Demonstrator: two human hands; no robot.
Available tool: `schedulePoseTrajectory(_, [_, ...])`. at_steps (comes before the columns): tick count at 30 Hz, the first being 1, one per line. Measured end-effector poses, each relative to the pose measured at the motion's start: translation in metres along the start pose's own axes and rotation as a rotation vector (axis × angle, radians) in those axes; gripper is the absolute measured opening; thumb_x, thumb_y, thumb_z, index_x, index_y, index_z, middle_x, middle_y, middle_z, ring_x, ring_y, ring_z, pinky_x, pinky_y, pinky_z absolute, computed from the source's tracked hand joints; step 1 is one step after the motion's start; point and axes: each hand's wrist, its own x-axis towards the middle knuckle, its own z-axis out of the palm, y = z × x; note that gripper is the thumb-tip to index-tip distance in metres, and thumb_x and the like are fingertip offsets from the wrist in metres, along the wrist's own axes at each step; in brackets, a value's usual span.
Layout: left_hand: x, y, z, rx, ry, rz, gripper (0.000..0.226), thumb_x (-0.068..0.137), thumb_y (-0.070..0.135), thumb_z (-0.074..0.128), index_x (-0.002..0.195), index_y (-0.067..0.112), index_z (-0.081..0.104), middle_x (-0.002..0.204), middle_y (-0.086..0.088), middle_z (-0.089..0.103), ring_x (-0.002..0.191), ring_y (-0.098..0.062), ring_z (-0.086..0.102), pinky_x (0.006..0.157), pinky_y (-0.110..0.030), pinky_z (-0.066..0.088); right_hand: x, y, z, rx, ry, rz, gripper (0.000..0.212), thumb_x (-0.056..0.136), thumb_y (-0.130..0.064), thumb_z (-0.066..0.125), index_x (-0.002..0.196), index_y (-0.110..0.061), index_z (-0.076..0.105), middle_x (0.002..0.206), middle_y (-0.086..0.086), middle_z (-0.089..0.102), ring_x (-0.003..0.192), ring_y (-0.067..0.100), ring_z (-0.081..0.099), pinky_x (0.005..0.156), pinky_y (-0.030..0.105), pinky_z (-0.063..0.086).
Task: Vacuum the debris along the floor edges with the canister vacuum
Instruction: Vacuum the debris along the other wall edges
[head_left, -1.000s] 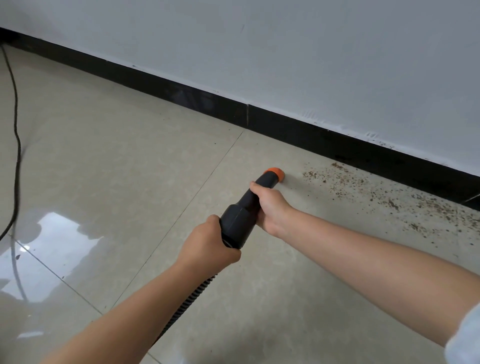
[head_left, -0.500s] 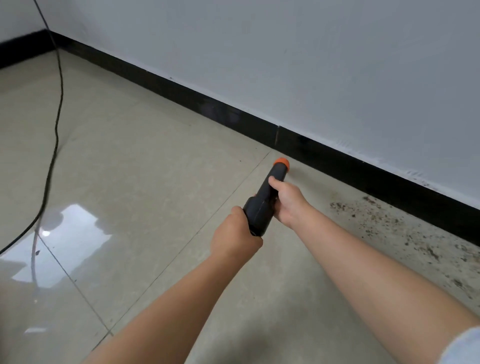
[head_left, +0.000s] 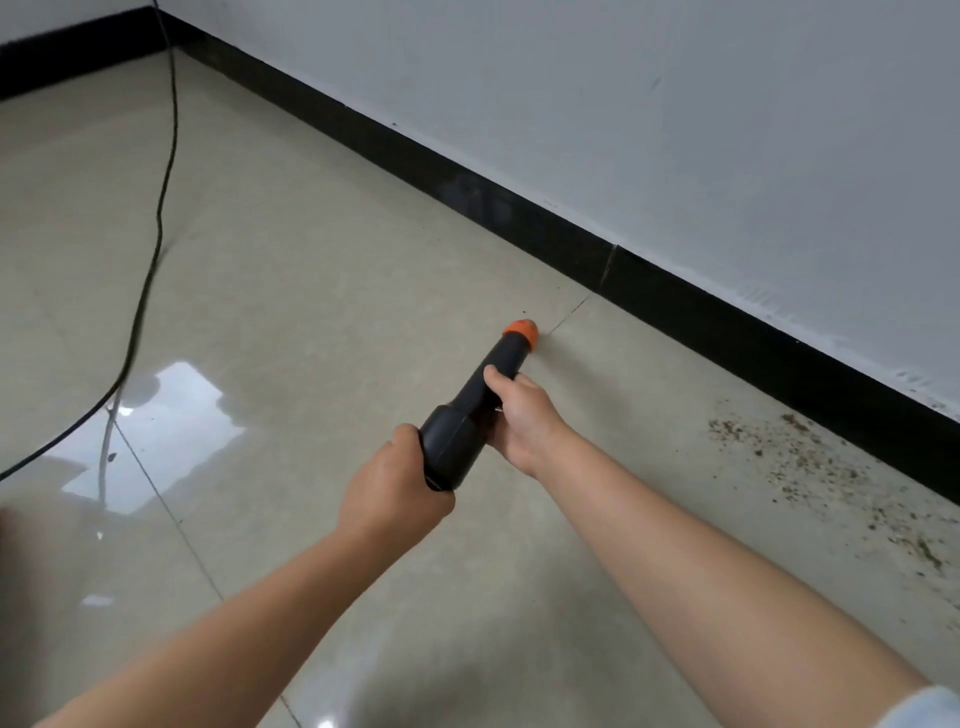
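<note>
A black vacuum nozzle (head_left: 470, 410) with an orange tip (head_left: 522, 330) points down at the beige tiled floor, its tip close to a tile joint and short of the black baseboard (head_left: 727, 332). My left hand (head_left: 392, 486) grips the thick rear end of the nozzle. My right hand (head_left: 522, 415) grips the narrower front part. Brown debris (head_left: 810, 467) lies scattered on the floor along the baseboard, well to the right of the tip. The hose is hidden behind my left arm.
A black power cord (head_left: 156, 228) runs across the floor on the left, from the far corner toward the left edge. The grey wall (head_left: 675, 130) rises above the baseboard. A bright window reflection (head_left: 171, 426) shines on the tiles.
The nozzle tip has moved left along the wall, away from the debris patch. The view has swung left too, so the room corner and more of the cord now show.
</note>
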Motion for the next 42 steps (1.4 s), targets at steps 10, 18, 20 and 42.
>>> schedulePoseTrajectory(10, [0.041, -0.004, 0.000, -0.211, -0.073, 0.032, 0.029, 0.078, 0.014, 0.060, 0.091, 0.012, 0.034, 0.072, 0.004, 0.043, 0.067, -0.019, 0.049, 0.047, -0.025, 0.033, 0.010, -0.020, 0.031, -0.192, 0.133, -0.044, 0.032, 0.098, -0.010, 0.042, 0.129, -0.001, 0.043, 0.090, 0.006, 0.056, 0.095, 0.024, 0.054, 0.083, 0.037, 0.045])
schedulePoseTrajectory(18, [0.059, 0.020, 0.003, -0.281, -0.113, 0.069, 0.027, 0.082, 0.012, 0.056, 0.092, 0.013, 0.031, 0.070, 0.004, 0.039, 0.072, -0.022, 0.049, 0.054, -0.026, 0.034, 0.018, -0.036, 0.017, -0.305, 0.223, -0.066, 0.032, 0.099, -0.007, 0.037, 0.131, -0.001, 0.044, 0.112, 0.011, 0.053, 0.103, 0.027, 0.051, 0.086, 0.038, 0.044])
schedulePoseTrajectory(20, [0.063, 0.029, 0.002, -0.278, -0.132, 0.087, 0.027, 0.082, 0.012, 0.055, 0.093, 0.012, 0.030, 0.073, 0.003, 0.040, 0.076, -0.025, 0.051, 0.060, -0.029, 0.036, 0.021, -0.042, 0.010, -0.323, 0.241, -0.081, 0.032, 0.099, -0.007, 0.037, 0.130, -0.003, 0.045, 0.114, 0.011, 0.053, 0.103, 0.027, 0.051, 0.085, 0.038, 0.044])
schedulePoseTrajectory(42, [0.144, -0.008, -0.029, -0.153, 0.111, -0.156, 0.028, 0.083, 0.012, 0.056, 0.104, 0.009, 0.037, 0.088, -0.001, 0.046, 0.075, -0.022, 0.049, 0.059, -0.028, 0.036, 0.126, -0.046, 0.077, -0.380, -0.032, -0.133, 0.010, 0.095, -0.009, 0.049, 0.103, -0.013, 0.054, 0.086, 0.002, 0.061, 0.090, 0.020, 0.059, 0.086, 0.036, 0.051])
